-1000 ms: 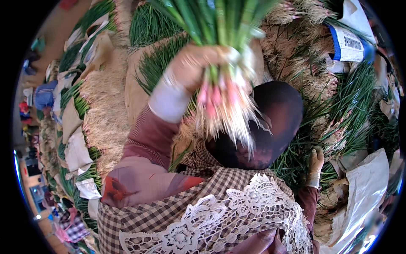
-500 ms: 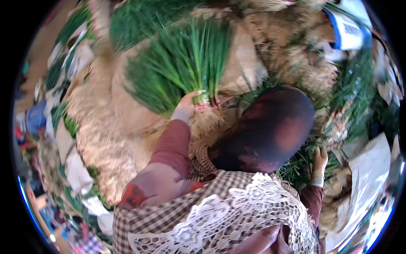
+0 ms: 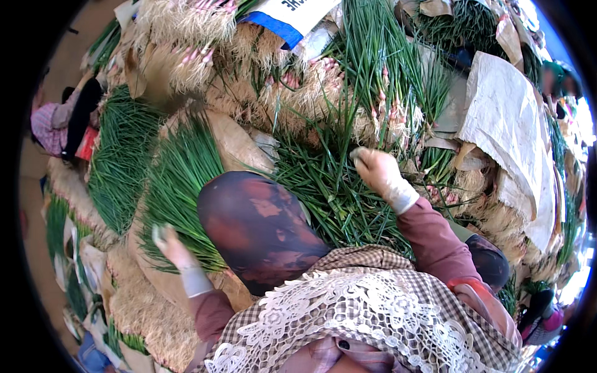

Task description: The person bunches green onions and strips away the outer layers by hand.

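Observation:
My left hand (image 3: 175,250) lies over the leaves of a large bunch of green spring onions (image 3: 181,177), fingers apart, white on a fingertip. The bunch rests on tan sacking, its lower ends partly hidden by my dark patterned knee (image 3: 258,227). Above a heap of loose, tangled green spring onion leaves (image 3: 336,199), my right hand (image 3: 380,173) is closed, fingers pinched together. Something pale shows at its fingertips; I cannot make out what it is. Both wrists have white cuffs below maroon sleeves.
Rooted spring onion bundles (image 3: 392,93) are stacked ahead. A white and blue sack (image 3: 292,22) lies on the pile. Pale sheeting (image 3: 504,124) covers bundles at the right. Another person (image 3: 65,121) is at the far left. More leaves (image 3: 121,158) spread on the left.
The view has swung right. My left hand has let go of the spring onions' root ends and is over the leaves. My right hand has come forward above the loose leaves.

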`<action>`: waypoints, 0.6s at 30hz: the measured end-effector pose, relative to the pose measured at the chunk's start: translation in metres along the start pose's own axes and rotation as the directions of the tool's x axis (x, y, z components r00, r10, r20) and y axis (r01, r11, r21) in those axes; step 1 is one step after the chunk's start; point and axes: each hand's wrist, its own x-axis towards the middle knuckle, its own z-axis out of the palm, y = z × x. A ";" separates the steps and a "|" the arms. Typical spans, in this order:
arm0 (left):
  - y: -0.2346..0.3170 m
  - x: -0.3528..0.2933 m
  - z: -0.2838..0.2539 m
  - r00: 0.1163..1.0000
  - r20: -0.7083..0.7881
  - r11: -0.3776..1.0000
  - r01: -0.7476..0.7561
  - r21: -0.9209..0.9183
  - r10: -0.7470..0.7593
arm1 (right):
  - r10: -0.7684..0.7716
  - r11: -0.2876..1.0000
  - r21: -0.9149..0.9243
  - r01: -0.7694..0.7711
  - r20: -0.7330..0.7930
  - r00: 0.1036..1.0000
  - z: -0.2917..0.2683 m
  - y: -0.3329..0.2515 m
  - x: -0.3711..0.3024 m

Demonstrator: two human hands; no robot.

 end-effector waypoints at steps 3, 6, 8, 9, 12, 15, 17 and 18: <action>0.088 -0.006 0.050 0.946 0.116 0.938 -0.273 -0.214 0.302 | 0.433 0.731 0.564 -0.384 0.051 0.900 0.003 0.013 0.020; 0.140 -0.034 0.097 0.875 0.223 0.855 -0.314 -0.414 0.430 | 0.528 0.677 0.539 -0.501 0.117 0.841 -0.005 0.009 0.033; 0.145 -0.051 0.125 0.809 0.387 0.816 -0.184 -0.547 0.442 | 0.545 0.702 0.350 -0.620 0.295 0.784 0.018 0.009 0.040; 0.139 -0.064 0.149 0.799 0.467 0.836 -0.078 -0.544 0.379 | 0.481 0.823 0.235 -0.517 0.195 0.855 0.052 0.035 0.039; 0.118 -0.104 0.191 0.710 0.669 0.798 0.266 -0.541 0.218 | 0.485 0.742 0.299 -0.600 0.377 0.789 0.089 0.048 0.044; 0.084 -0.134 0.218 0.638 0.770 0.755 0.503 -0.421 0.005 | 0.338 0.882 0.269 -0.387 0.211 0.917 0.071 0.044 0.038; 0.069 -0.139 0.221 0.586 0.809 0.732 0.571 -0.372 -0.046 | 0.211 0.770 0.579 -0.268 0.165 0.963 0.055 0.038 0.041; 0.063 -0.140 0.224 0.589 0.807 0.786 0.520 -0.334 -0.046 | 0.231 0.680 0.654 -0.332 0.239 0.943 0.023 0.020 0.041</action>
